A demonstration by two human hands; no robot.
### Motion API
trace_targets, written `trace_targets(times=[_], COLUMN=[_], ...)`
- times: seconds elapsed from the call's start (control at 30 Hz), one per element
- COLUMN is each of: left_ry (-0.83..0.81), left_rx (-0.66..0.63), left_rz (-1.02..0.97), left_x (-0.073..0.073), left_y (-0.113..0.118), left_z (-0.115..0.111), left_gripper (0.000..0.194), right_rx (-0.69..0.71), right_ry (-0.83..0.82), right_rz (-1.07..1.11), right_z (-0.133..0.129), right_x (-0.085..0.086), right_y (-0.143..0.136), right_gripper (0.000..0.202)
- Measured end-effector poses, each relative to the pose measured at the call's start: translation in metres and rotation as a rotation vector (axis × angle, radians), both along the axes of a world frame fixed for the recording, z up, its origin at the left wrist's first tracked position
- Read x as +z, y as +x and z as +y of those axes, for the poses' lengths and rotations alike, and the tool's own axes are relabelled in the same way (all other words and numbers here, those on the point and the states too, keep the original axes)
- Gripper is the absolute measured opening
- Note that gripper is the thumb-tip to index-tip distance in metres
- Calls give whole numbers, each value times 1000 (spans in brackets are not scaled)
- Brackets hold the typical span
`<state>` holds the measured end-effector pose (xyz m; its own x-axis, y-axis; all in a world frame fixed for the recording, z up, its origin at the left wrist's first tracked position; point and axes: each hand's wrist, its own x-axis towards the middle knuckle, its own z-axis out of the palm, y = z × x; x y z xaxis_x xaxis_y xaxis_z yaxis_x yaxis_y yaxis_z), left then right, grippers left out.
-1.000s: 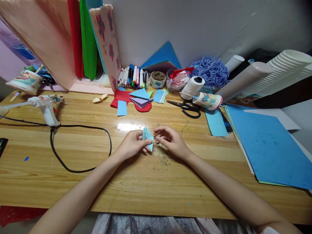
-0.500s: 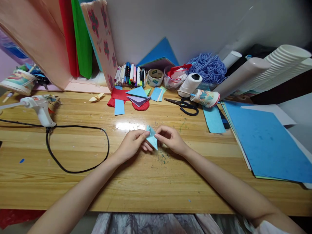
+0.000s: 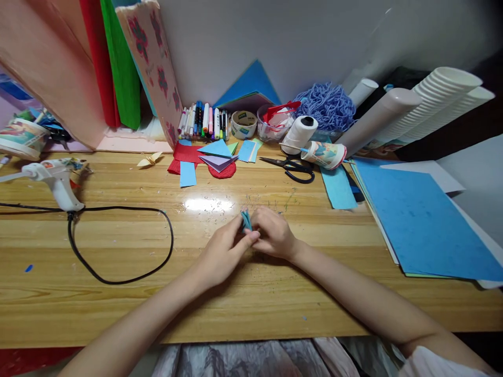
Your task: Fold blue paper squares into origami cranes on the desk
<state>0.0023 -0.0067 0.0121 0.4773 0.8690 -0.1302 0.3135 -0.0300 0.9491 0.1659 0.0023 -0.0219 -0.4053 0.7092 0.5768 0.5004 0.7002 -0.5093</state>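
A small folded light-blue paper (image 3: 246, 221) is held between my two hands over the middle of the wooden table. My left hand (image 3: 228, 250) grips it from the left, with the thumb reaching across below it. From the right, my right hand (image 3: 274, 233) pinches it with curled fingers. The paper looks narrow, and its lower part is hidden by the fingers.
A glue gun (image 3: 58, 183) and its looping black cable (image 3: 172, 235) lie left. Black scissors (image 3: 298, 170), paper pieces (image 3: 187, 174), markers (image 3: 204, 121) and a printed cup (image 3: 325, 154) stand or lie behind. Blue sheets (image 3: 432, 220) cover the right side.
The folded paper has been turned and now shows a narrow side. Both hands have closed in around it, the left thumb moving across toward the right hand. The view has shifted slightly.
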Motion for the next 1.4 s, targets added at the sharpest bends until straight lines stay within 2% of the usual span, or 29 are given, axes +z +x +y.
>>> trace_targets(times=[0.1,0.23,0.3,0.4,0.5,0.73,0.93,1.17,1.27,1.4], left_ry=[-89,-230,-364,-578,-654,-732,-739,-829,-868,-876], left_rx=[-42,-16,-27,-67,-104,-179,-217,-234,-251,-260], left_rz=[-39,-176,-239,-326,-346,-411,-468,-486,-518,-518], left_x=[-2,-7,-7,-4,-1,-5,-8,-8,-8,-8], left_y=[-2,-7,-9,-11,-13,-15,-15,-16,-17,-20], left_z=[2,10,14,18,19,19,18,21,23,25], left_gripper=[28,35,39,46,48,48,66,32,26,20], right_rx=[101,117,93,-13,-26,-2,65,161,199,142], right_ry=[-6,-101,-156,-281,-339,-225,-101,30,-105,-565], right_rz=[-48,21,79,229,280,323,269,136,208,448], right_z=[1,-1,-2,-3,-1,0,2,2,4,8], right_x=[1,1,1,1,4,5,1,2,4,3], right_y=[-2,-3,-3,-1,2,2,4,10,10,8], right_gripper=[9,10,15,34,34,17,13,14,16,20])
